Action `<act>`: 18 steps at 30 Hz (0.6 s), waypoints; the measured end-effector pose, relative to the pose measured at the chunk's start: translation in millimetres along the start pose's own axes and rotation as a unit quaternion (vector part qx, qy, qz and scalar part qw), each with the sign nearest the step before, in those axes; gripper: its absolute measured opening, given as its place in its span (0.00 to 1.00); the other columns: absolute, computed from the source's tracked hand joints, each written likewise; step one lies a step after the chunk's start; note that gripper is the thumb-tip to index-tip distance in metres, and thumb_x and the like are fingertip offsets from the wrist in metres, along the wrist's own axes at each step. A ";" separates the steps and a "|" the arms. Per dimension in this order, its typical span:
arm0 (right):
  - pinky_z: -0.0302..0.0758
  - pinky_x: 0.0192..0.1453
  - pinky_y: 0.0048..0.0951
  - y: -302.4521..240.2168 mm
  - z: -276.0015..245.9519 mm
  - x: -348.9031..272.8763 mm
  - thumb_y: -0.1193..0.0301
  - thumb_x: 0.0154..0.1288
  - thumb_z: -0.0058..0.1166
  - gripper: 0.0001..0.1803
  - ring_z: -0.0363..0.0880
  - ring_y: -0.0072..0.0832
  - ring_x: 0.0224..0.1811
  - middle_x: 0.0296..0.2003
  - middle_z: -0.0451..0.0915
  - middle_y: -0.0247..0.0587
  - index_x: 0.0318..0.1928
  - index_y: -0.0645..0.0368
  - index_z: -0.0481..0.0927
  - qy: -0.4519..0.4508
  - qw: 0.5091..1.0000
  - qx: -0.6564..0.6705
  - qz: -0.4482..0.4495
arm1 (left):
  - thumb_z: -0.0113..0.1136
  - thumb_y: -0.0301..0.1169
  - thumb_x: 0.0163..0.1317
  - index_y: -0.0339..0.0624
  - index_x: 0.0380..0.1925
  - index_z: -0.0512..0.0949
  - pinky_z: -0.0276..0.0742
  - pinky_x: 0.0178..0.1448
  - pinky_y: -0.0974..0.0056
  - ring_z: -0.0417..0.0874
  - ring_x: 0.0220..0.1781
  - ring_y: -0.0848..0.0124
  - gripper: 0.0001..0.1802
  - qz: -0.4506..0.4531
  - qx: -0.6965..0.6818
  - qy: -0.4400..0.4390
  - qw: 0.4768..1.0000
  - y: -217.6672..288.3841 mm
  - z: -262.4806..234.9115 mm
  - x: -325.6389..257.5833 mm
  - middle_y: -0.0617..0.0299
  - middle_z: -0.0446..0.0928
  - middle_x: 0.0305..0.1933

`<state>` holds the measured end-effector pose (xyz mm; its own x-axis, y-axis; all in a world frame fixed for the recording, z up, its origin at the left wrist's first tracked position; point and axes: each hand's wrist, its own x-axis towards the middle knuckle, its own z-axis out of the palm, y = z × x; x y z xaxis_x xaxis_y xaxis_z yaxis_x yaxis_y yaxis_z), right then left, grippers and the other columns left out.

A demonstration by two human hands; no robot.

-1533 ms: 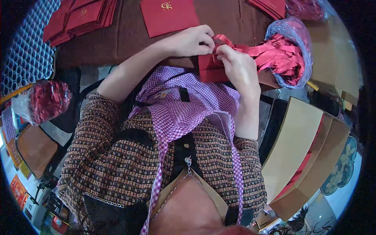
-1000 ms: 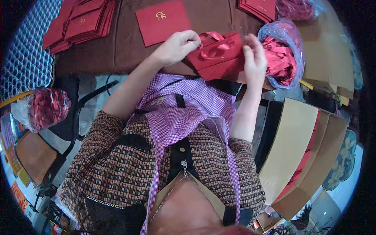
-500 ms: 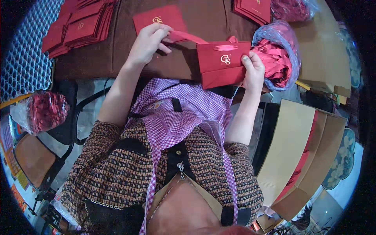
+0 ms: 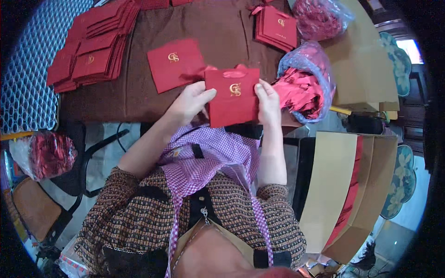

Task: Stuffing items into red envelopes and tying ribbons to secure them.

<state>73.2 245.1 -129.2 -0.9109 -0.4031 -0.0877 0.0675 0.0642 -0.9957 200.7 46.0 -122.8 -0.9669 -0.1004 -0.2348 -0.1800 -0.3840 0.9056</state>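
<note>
We now hold the red paper bag (image 4: 233, 96) flat and upright by its sides, left hand (image 4: 189, 103) and right hand (image 4: 268, 101) fingers closed on its edges, above the near edge of the brown table (image 4: 222, 28); a moment ago we were pulling its ribbon, which now looks threaded. Beside it, the clear plastic bag (image 4: 306, 83) holds red ribbons

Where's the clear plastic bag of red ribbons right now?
In the head view, the clear plastic bag of red ribbons sits on the brown table, just right of the right hand holding the red gift bag.
</note>
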 end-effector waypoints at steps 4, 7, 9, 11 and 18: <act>0.57 0.69 0.43 -44.7 12.8 -12.8 0.67 0.54 0.62 0.38 0.58 0.46 0.69 0.65 0.61 0.58 0.64 0.65 0.63 -0.078 0.837 -0.429 -0.329 | 0.49 0.32 0.67 0.32 0.50 0.73 0.80 0.39 0.64 0.82 0.40 0.69 0.16 -0.033 -0.022 0.039 0.998 12.7 -24.9 16.3 0.55 0.79 0.44; 0.61 0.67 0.43 -67.9 24.7 -22.6 0.69 0.48 0.62 0.34 0.63 0.41 0.67 0.62 0.68 0.47 0.60 0.56 0.71 -0.165 0.673 -0.604 -0.393 | 0.49 0.34 0.68 0.32 0.42 0.74 0.79 0.34 0.67 0.81 0.35 0.72 0.14 0.040 -0.217 0.060 0.974 31.6 -7.8 27.4 0.57 0.80 0.38; 0.65 0.64 0.43 -61.0 11.2 7.7 0.74 0.50 0.58 0.28 0.70 0.41 0.62 0.56 0.75 0.43 0.55 0.54 0.75 -0.121 0.687 -0.563 -0.443 | 0.50 0.36 0.69 0.30 0.45 0.73 0.79 0.40 0.66 0.81 0.39 0.70 0.17 0.066 -0.197 -0.016 0.978 22.5 -24.3 41.1 0.54 0.79 0.43; 0.68 0.61 0.41 -90.7 3.2 49.8 0.83 0.49 0.50 0.26 0.74 0.39 0.58 0.52 0.78 0.42 0.53 0.56 0.77 0.008 0.643 -0.574 -0.508 | 0.47 0.36 0.70 0.30 0.52 0.70 0.77 0.54 0.60 0.80 0.49 0.64 0.19 0.037 -0.141 0.007 0.989 47.2 -16.7 35.4 0.50 0.76 0.49; 0.68 0.59 0.45 -79.7 -76.8 208.7 0.73 0.61 0.48 0.33 0.67 0.38 0.64 0.62 0.68 0.29 0.67 0.36 0.62 0.154 0.493 -0.756 -0.402 | 0.67 0.45 0.52 0.31 0.53 0.69 0.59 0.66 0.49 0.65 0.64 0.50 0.35 0.294 0.605 0.270 0.689 30.3 -91.5 36.3 0.44 0.69 0.58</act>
<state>-153.5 225.9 -65.7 -0.4305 -0.7104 0.5568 -0.5340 0.6978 0.4774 176.7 -53.3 -136.2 -0.7879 -0.3636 0.4969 -0.1201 0.8823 0.4551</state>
